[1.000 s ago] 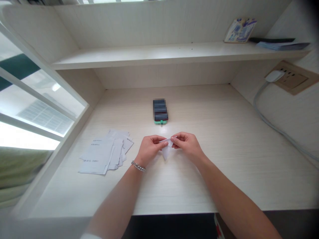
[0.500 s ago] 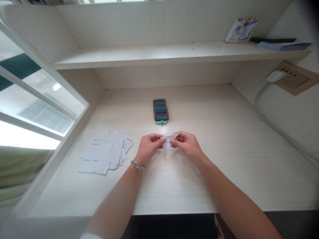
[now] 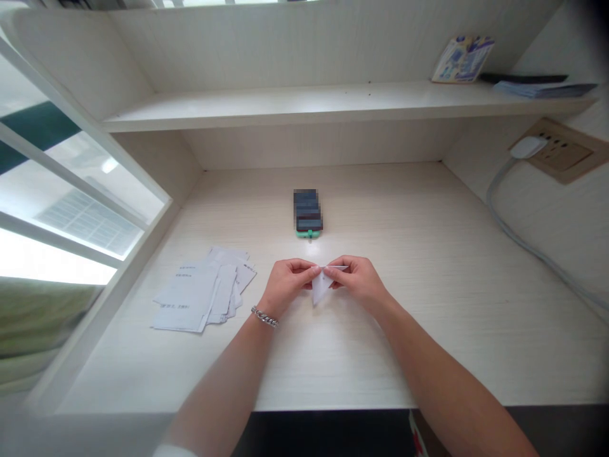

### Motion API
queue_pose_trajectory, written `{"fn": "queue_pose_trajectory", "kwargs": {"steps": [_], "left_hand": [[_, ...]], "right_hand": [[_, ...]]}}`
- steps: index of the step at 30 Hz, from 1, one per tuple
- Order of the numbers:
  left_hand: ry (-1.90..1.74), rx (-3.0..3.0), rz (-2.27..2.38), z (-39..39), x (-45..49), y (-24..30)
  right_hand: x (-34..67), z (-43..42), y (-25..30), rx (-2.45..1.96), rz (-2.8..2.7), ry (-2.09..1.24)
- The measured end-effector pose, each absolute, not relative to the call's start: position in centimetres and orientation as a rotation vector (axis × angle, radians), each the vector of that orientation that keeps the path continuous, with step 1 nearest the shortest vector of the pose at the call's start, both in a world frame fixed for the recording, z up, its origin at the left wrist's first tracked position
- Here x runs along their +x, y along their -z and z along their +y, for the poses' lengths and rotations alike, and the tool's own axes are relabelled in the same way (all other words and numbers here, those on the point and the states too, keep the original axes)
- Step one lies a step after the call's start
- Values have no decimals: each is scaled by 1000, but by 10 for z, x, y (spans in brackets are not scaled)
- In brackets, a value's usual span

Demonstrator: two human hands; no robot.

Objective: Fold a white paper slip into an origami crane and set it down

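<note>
A small folded piece of white paper [image 3: 321, 286] hangs in a triangular shape between my hands, above the desk. My left hand [image 3: 288, 285] pinches its left corner between thumb and fingers. My right hand [image 3: 356, 281] grips its right side, and the fingertips of both hands nearly meet. A silver chain bracelet [image 3: 265, 317] circles my left wrist. Loose printed paper sheets [image 3: 200, 298] lie overlapping on the desk, left of my hands and not touching them.
A phone with a green case [image 3: 308, 216] lies on the pale wood-grain desk [image 3: 409, 330] beyond my hands. A shelf [image 3: 304, 101] above holds booklets. A wall socket with a white plug and grey cable is at right; a window is at left.
The folded paper has turned in my fingers, its point now lower and its top edge flatter. My hands have shifted slightly closer together.
</note>
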State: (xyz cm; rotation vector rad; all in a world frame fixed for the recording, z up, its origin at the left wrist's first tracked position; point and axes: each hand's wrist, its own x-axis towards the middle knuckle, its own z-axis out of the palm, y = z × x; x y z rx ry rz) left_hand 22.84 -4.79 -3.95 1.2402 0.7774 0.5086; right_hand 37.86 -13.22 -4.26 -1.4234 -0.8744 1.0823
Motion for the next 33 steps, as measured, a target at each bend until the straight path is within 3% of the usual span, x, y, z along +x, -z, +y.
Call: {"fn": "queue_pose_trajectory", "kwargs": {"steps": [25, 33], "left_hand": [[-626, 1360, 749, -51, 234, 42], [-622, 1641, 808, -49, 231, 42]], "right_hand": [[378, -129, 48, -1379, -724, -1059], [376, -130, 45, -1404, -891, -1102]]}}
